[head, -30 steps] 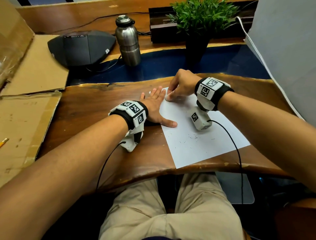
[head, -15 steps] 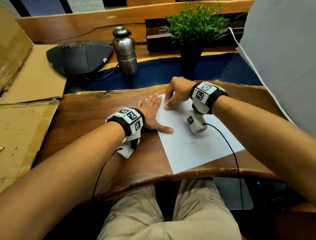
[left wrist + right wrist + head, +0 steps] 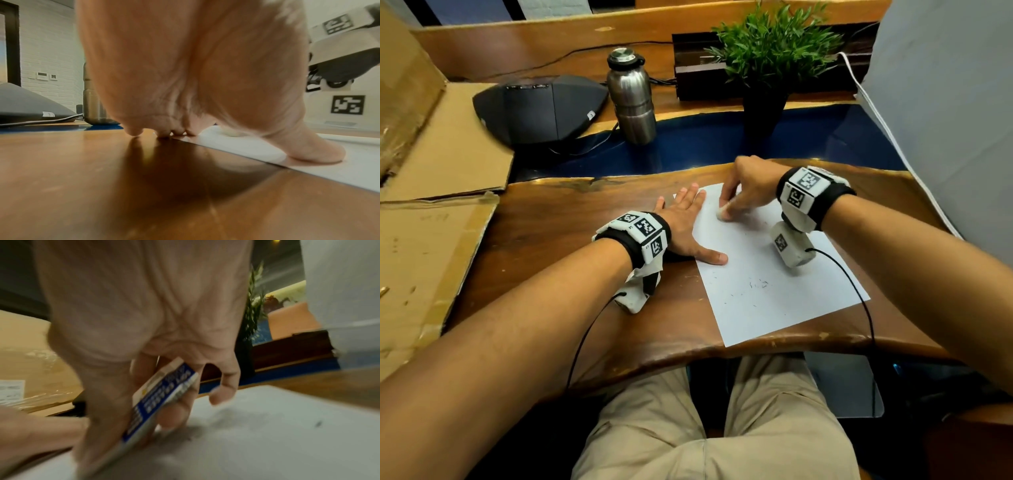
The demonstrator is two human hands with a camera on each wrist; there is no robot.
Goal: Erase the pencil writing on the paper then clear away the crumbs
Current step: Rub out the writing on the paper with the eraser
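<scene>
Over at the left edge of the head view, flattened cardboard (image 3: 431,212) lies beside the wooden desk (image 3: 571,233). In the upper left sits a dark wedge-shaped speakerphone (image 3: 541,109), with a steel bottle (image 3: 631,99) standing just to its right. Toward the middle of the frame, the left hand (image 3: 685,226) lies flat, fingers straight and slightly spread; its fingertips and thumb rest on the left edge of the paper (image 3: 774,291), pressing it down, while the palm sits on the bare wood. In the left wrist view the thumb (image 3: 308,149) is planted on the white sheet and the other fingertips touch down right at its border. The sheet itself lies at a slant in the centre of the desk, its near corner reaching the front edge. Dark crumbs (image 3: 758,284) are scattered over its lower half. Right of the left hand, in the upper part of the sheet, the right hand (image 3: 746,192) curls its fingers and thumb around an eraser (image 3: 722,213), whose pale tip touches the page. In the right wrist view the eraser (image 3: 162,402) wears a blue printed sleeve and is pinched between thumb and fingers, tilted, over a grey smudge (image 3: 226,417) on the page; that view is blurred. In the upper right stands a green potted plant (image 3: 774,51), and a pale panel (image 3: 945,120) fills the right border.
</scene>
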